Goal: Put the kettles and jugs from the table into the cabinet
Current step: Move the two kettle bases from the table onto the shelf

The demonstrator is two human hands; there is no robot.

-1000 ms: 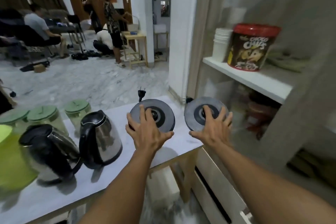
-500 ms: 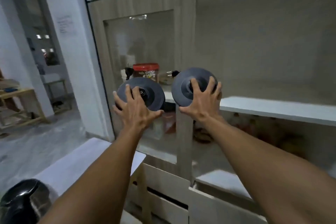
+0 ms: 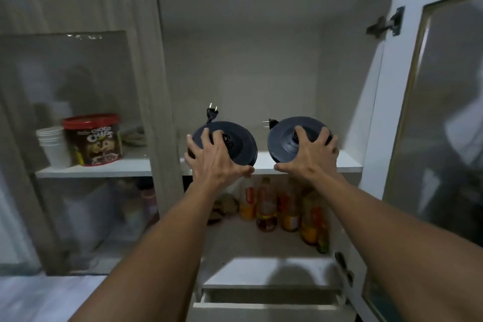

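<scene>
I face the open cabinet. My left hand (image 3: 214, 162) grips a dark round kettle base (image 3: 240, 140) at the front edge of the white upper shelf (image 3: 347, 162); its plug (image 3: 212, 111) sticks up behind it. My right hand (image 3: 311, 157) grips a second dark kettle base (image 3: 282, 138), tilted above the same shelf, with its plug (image 3: 269, 123) pointing left. Both bases sit side by side in the open compartment. No kettle or jug shows in this view.
The right cabinet door (image 3: 428, 112) stands open. Behind the closed glass door at left are a red-lidded cereal tub (image 3: 92, 138) and stacked white cups (image 3: 53, 146). Several bottles (image 3: 266, 206) stand on the lower shelf. A drawer (image 3: 264, 303) is pulled out below.
Both hands lifted the kettle bases off the table and carried them right and up to the cabinet's upper shelf. My view swung from the table to the open compartment.
</scene>
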